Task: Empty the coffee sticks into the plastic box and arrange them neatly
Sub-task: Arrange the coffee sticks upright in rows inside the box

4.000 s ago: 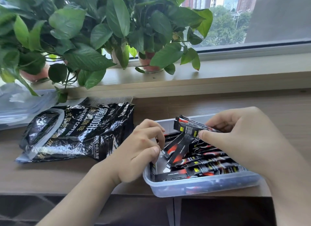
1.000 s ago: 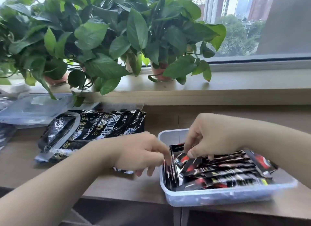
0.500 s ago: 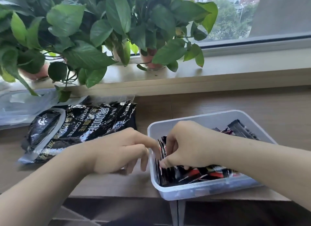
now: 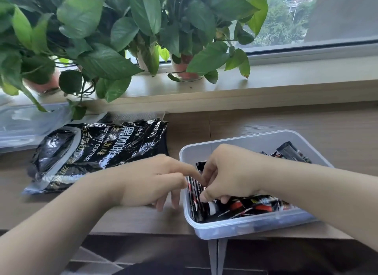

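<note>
A translucent plastic box [image 4: 245, 226] sits at the lower right of the frame on a wooden table [image 4: 266, 123], its near edge close to the table's front edge. Inside it lie black and red coffee sticks [image 4: 251, 208]. Most lie flat with their long axes running left to right across the box, roughly parallel to its near wall. A few at the box's left end stand on edge against the left wall, their long axes running from near to far. One more stick [image 4: 290, 152] at the far right corner rests tilted, one end lifted and pointing toward the upper left. The right hand [image 4: 229, 172] is down in the left part of the box, fingers curled and thumb pressed onto the sticks there, pinching the upright ones. The left hand [image 4: 151, 184] is just outside the box's left wall, its index finger stretched over the rim to touch the same upright sticks while the other fingers curl down toward the table; it grips nothing. To the left of centre a crumpled black instant-coffee bag [image 4: 98, 152] lies flat on the table. At the far left edge lies a clear plastic sheet or lid [image 4: 26, 123]. Potted leafy plants [image 4: 106, 33] fill the upper left on the windowsill [image 4: 286, 76].
</note>
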The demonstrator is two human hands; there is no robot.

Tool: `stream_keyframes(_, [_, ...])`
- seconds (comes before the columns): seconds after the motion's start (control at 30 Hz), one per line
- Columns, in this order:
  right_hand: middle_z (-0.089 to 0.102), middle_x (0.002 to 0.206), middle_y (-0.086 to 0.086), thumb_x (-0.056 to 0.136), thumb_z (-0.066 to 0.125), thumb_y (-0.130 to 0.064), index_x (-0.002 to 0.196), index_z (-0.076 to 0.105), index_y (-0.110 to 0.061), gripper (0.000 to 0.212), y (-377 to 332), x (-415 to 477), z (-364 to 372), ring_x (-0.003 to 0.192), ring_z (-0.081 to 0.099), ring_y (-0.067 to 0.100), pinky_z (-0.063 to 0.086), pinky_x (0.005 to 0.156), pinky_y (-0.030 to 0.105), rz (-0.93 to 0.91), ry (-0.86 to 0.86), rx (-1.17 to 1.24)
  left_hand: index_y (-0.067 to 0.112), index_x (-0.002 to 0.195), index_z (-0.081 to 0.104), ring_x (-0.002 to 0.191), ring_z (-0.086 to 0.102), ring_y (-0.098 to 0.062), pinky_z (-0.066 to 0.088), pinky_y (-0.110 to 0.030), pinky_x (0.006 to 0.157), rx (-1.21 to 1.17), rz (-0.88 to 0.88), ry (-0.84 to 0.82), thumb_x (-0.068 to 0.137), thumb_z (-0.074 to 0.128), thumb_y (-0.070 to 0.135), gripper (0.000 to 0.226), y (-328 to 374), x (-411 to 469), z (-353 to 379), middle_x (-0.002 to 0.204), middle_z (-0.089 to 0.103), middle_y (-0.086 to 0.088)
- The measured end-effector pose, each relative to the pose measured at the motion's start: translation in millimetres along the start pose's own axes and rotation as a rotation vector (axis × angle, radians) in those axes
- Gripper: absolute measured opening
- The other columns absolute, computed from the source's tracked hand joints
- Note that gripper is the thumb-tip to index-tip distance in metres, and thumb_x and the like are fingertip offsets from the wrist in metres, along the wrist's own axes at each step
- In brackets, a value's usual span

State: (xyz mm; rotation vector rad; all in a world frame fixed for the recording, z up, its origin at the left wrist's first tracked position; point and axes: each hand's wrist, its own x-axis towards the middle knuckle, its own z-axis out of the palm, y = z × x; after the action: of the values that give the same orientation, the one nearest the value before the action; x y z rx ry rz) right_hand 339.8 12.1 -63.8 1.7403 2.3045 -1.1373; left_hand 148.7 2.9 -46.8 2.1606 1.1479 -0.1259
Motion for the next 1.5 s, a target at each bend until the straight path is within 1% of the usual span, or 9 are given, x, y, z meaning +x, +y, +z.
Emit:
stream_keyframes(0.23, [0.078,0.077,-0.004,0.082,0.078,-0.032,0.094,0.076,-0.026,0.014,8,0,-4,0.050,0.062,-0.001,0.048,0.068,0.021,-0.054,0.007,0.025,0.050,0.128,0.062,0.062,0.073,-0.014,0.059,-0.039,0.082,0.084,-0.071,-0.061,0.079,0.033,0.041,0.058,7,14,0,0.076,0.076,0.007])
stream_keyframes(0.47, [0.078,0.079,-0.011,0.085,0.077,-0.018,0.092,0.076,-0.024,0.009,35,-34,-41,0.048,0.062,0.003,0.050,0.056,0.013,-0.177,0.298,0.212,0.042,0.115,0.069,0.057,0.069,-0.009,0.057,-0.030,0.078,0.109,-0.015,0.007,0.081,0.034,0.037,0.050,-1,15,8,0.055,0.066,0.015])
stream_keyframes(0.6, [0.068,0.075,-0.025,0.086,0.073,-0.029,0.103,0.074,-0.036,0.018,52,-31,-45,0.066,0.060,-0.002,0.044,0.066,0.009,-0.252,0.442,-0.184,0.037,0.110,0.074,0.057,0.060,0.005,0.047,-0.020,0.067,0.087,0.060,0.114,0.082,0.038,0.034,0.045,-7,15,16,0.060,0.065,0.006])
stream_keyframes(0.7, [0.062,0.096,-0.020,0.090,0.066,-0.041,0.122,0.066,-0.037,0.032,56,-17,-40,0.085,0.049,0.003,0.040,0.083,0.021,-0.302,0.380,-0.498,0.031,0.107,0.077,0.066,0.057,0.013,0.038,-0.012,0.064,0.100,0.110,0.168,0.082,0.040,0.031,0.045,-7,16,19,0.060,0.060,0.031])
stream_keyframes(1.0, [0.063,0.113,-0.016,0.092,0.060,-0.048,0.123,0.065,-0.037,0.033,59,-8,-34,0.113,0.050,0.009,0.044,0.098,0.035,-0.313,0.275,-0.641,0.039,0.103,0.079,0.078,0.057,0.015,0.043,-0.015,0.074,0.129,0.031,0.231,0.081,0.033,0.046,0.051,-9,13,16,0.070,0.061,0.042])
stream_keyframes(1.13, [0.063,0.109,-0.017,0.091,0.061,-0.049,0.116,0.069,-0.039,0.028,61,-9,-31,0.108,0.051,0.008,0.045,0.097,0.036,-0.329,0.303,-0.610,0.050,0.106,0.075,0.095,0.059,0.001,0.048,-0.029,0.089,0.223,-0.111,0.214,0.084,0.026,0.051,0.053,-3,10,16,0.092,0.072,0.019])
stream_keyframes(1.3, [0.062,0.114,-0.016,0.094,0.059,-0.047,0.120,0.068,-0.037,0.029,60,-10,-30,0.112,0.049,0.007,0.041,0.097,0.027,-0.343,0.325,-0.607,0.051,0.112,0.072,0.115,0.042,-0.008,0.036,-0.028,0.098,0.169,-0.207,0.255,0.098,0.024,0.049,0.050,5,9,22,0.110,0.047,0.009])
stream_keyframes(1.37, [0.061,0.114,-0.017,0.094,0.058,-0.048,0.121,0.067,-0.038,0.030,61,-9,-30,0.112,0.048,0.006,0.040,0.094,0.025,-0.351,0.331,-0.600,0.050,0.116,0.071,0.138,0.023,-0.011,0.027,-0.029,0.108,0.124,-0.186,0.288,0.101,0.030,0.043,0.044,5,7,26,0.145,0.033,0.005])
stream_keyframes(1.5, [0.061,0.115,-0.018,0.094,0.057,-0.048,0.121,0.066,-0.039,0.030,61,-8,-30,0.111,0.048,0.005,0.032,0.081,0.021,-0.352,0.328,-0.600,0.051,0.104,0.074,0.142,-0.021,0.016,0.005,-0.035,0.123,0.018,-0.080,0.382,0.094,0.031,0.043,0.045,-1,6,36,0.164,-0.022,0.023])
